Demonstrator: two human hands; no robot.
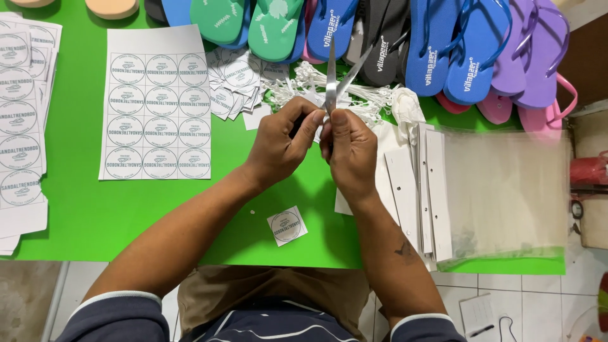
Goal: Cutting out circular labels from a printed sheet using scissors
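My left hand (278, 144) and my right hand (349, 155) meet above the green table (82, 209), both closed around the lower part of a pair of scissors (331, 76). The handles are hidden inside my fingers. The metal blades stick up and away from me, spread in a narrow V, with nothing between them. A small white scrap shows between my hands. One cut square sticker with a round print (287, 226) lies on the table just below my hands.
A sheet of round stickers (157, 104) lies at left, more sheets (22, 120) at the far left edge. Cut stickers (237, 79), white string ties (354, 95), white punched cards (418, 183) and clear plastic bags (506, 190) lie nearby. Colourful flip-flops (443, 44) line the far edge.
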